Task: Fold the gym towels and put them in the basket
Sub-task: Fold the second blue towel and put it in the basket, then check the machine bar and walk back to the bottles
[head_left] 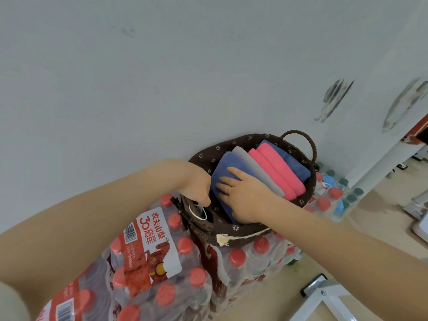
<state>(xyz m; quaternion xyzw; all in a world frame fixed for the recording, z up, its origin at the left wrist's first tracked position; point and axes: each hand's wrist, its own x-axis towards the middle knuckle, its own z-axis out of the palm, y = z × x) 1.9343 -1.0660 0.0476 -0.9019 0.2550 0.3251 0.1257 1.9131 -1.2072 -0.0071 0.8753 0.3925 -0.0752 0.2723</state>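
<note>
Towels stand folded on edge in the brown lined basket (pixel 231 144): a blue towel (pixel 223 167), then a grey towel (pixel 250 165), a pink towel (pixel 275 167) and a darker blue towel (pixel 294 165). The basket sits atop shrink-wrapped bottle packs (pixel 162 286), whose label (pixel 150 230) reads 农夫山泉 30周年. The right hand (pixel 240 193) lies flat, fingers straight, on the blue towel. The left hand (pixel 196 188) curls over the basket's near-left rim, gripping it.

Towels (pixel 275 170) in basket (pixel 234 141), seemingly upright.
</note>
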